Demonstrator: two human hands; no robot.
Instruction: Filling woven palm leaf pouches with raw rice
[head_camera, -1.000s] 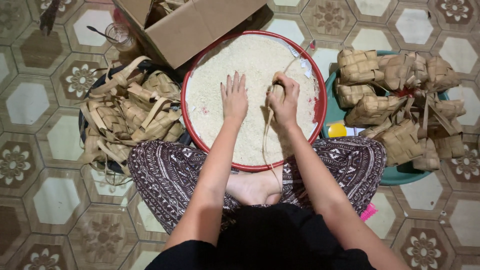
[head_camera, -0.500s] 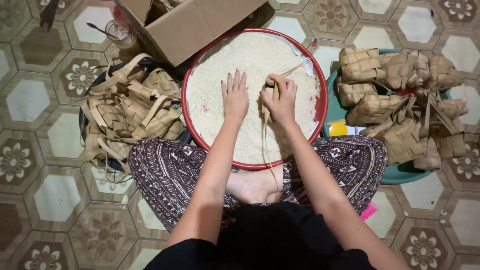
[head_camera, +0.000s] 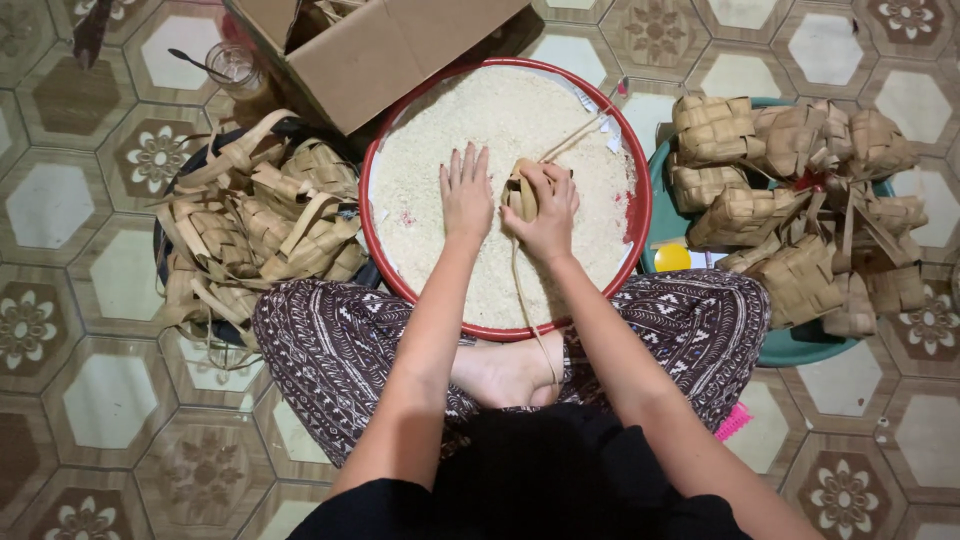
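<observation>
1. Head view looks straight down on a person seated cross-legged on a patterned tile floor (head_camera: 60, 210), with a round red-rimmed basin of white rice (head_camera: 500, 90) in front of the knees.
2. The left hand (head_camera: 466, 195) lies flat and open on the rice, fingers spread, gripping nothing.
3. The right hand (head_camera: 548, 205) is curled closed around a small woven palm-leaf pouch (head_camera: 522, 190), held over the rice just beside the left hand.
4. Loose leaf strips (head_camera: 575, 135) run from the pouch up across the rice, and one long strip hangs down toward the bare foot (head_camera: 505, 370).
5. To the left, a heap of flat empty woven palm-leaf casings (head_camera: 265, 225) sits in a dark tray.
6. To the right, plump woven pouches (head_camera: 790, 190) pile up in a green basin (head_camera: 800, 345).
7. A brown cardboard box (head_camera: 390, 45) touches the red basin's far rim, with a clear glass (head_camera: 232, 65) just beside it.
</observation>
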